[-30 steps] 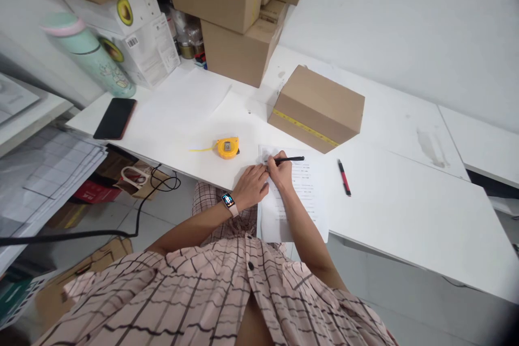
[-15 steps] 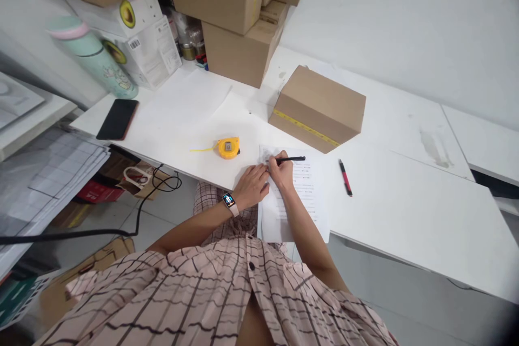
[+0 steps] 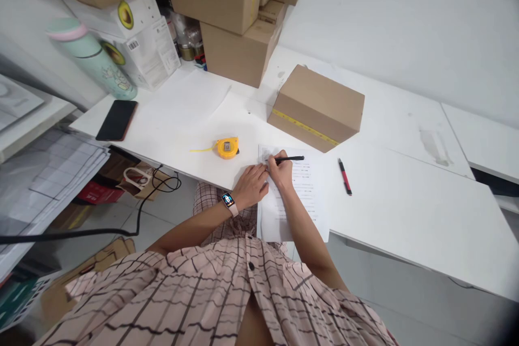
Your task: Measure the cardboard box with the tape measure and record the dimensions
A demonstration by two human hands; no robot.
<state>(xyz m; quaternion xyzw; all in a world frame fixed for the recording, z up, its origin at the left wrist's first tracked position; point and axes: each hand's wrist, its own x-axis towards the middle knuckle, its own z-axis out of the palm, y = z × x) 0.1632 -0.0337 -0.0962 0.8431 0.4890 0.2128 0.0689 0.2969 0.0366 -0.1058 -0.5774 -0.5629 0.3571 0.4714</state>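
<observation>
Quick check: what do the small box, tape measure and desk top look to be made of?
Small box: matt brown cardboard, going by its dull tan faces and creased edges. Tape measure: yellow plastic case, probably, with a slight sheen; thin yellow blade pulled out. Desk top: smooth white laminate or painted board, faintly stained; which one is unclear.

1. Pale pink garment [image 3: 211,297] crossed by thin dark check lines, with a small dark button [image 3: 250,266] at the front.
2. Smartwatch [image 3: 227,200] on a pink strap, screen lit, just behind the left grip [image 3: 251,186].

Print on sheet [image 3: 308,194] — too small to read.
</observation>
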